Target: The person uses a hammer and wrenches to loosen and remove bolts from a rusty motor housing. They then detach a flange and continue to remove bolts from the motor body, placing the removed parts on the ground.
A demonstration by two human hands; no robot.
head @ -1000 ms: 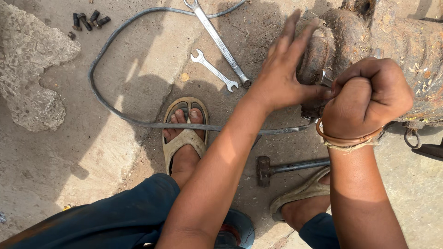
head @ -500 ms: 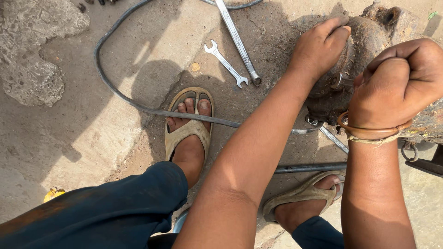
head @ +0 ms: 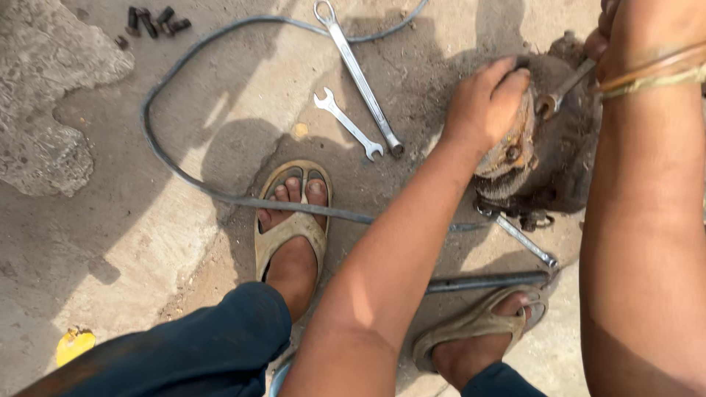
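The rusty metal part (head: pixel 537 147), caked in dirt and grease, sits on the concrete ground (head: pixel 147 242) at the right of the view, just ahead of the person's right foot. The left hand (head: pixel 485 103) lies over its near rim, fingers curled down onto the metal and pressing on it. The right hand (head: pixel 632 29) is mostly cut off by the top edge, wrist ringed with thin bangles (head: pixel 647 70); it looks wrapped round the handle of a socket tool (head: pixel 562 92), though the fingers hardly show, so I cannot tell for sure how firmly it grips. The tool's round head rests against the top of the part, just beside the left fingers. A long ring spanner (head: pixel 360 73) and a shorter open-ended spanner (head: pixel 346 121) lie side by side on the ground to the left of the part, well apart from the hands. A dark cable (head: pixel 169 162) loops round them and runs past the left sandal (head: pixel 290 220). Another spanner (head: pixel 526 242) pokes out from under the part, and a dark steel bar (head: pixel 485 281) lies near the right sandal (head: pixel 478 323). A few small black bolts (head: pixel 151 20) sit at the upper left.
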